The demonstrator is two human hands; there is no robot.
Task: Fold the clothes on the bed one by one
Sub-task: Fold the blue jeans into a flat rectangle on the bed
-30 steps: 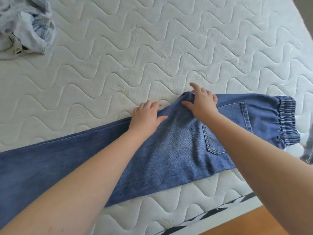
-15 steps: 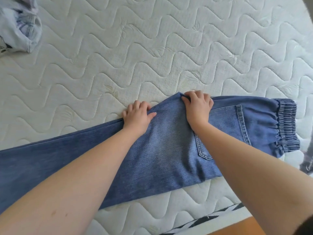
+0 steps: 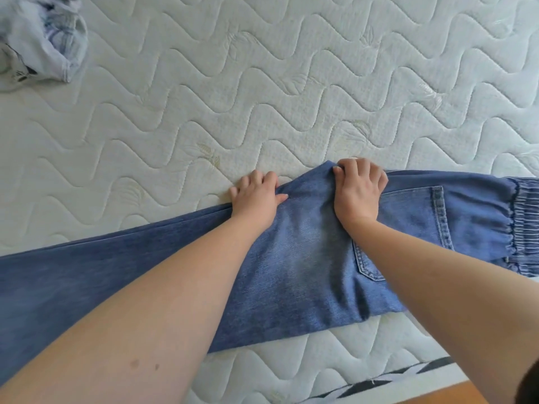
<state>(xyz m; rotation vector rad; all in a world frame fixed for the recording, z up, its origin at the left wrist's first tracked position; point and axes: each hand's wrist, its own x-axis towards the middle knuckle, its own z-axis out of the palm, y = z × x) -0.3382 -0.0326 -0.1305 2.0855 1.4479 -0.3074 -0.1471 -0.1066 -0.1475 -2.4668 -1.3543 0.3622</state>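
The jeans lie flat across the near part of the mattress, legs stacked, elastic waistband at their right end. The right hand grips the pointed crotch corner on the jeans' far edge, fingers curled over the denim. The left hand presses that same edge just left of it, fingers bent, fingertips on the mattress. A crumpled pale garment lies well beyond the jeans, far left.

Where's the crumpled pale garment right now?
In the head view, the crumpled pale blue-white garment lies at the mattress's far left corner, apart from the blue jeans.
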